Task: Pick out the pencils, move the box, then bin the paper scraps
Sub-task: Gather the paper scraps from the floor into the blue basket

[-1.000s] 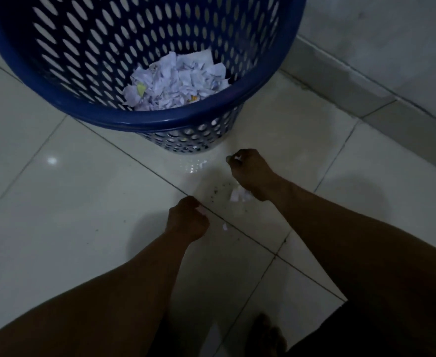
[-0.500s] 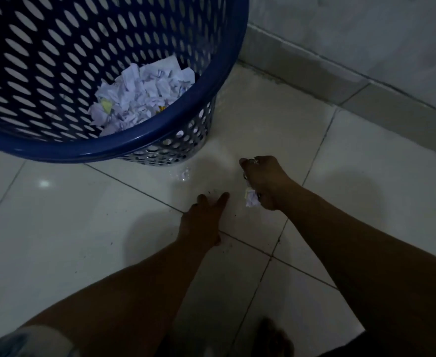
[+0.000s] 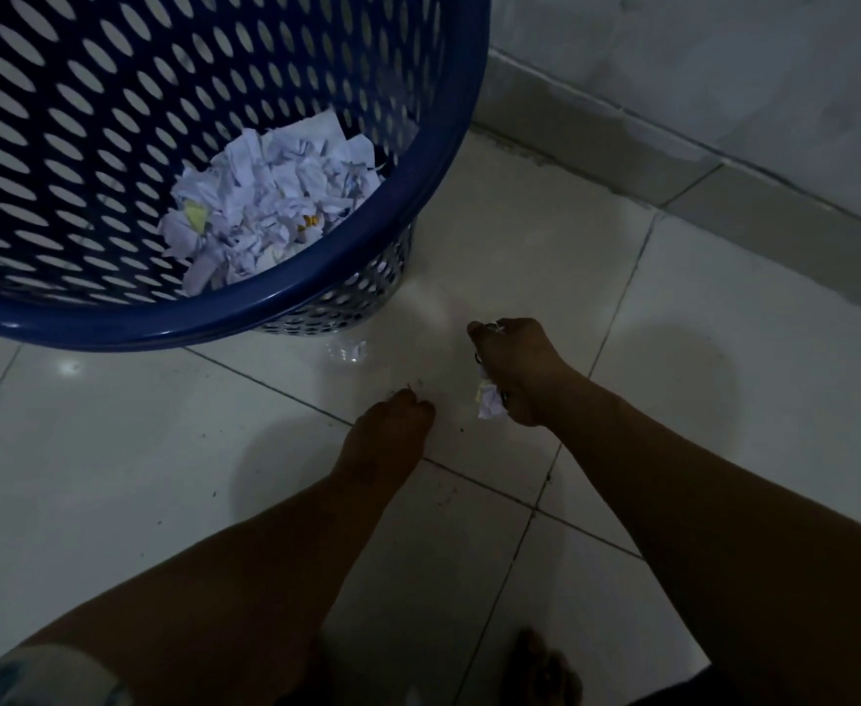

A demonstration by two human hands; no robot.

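Hands low over the tiled floor beside a blue perforated bin.

The bin holds a heap of paper scraps. The right hand is closed around a crumpled scrap; the left hand has fingertips bunched against the floor, its catch too small to tell.

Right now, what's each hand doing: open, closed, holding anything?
Left hand: fingers pinched together at the floor; cannot tell if it holds anything.
Right hand: closed on paper scraps.
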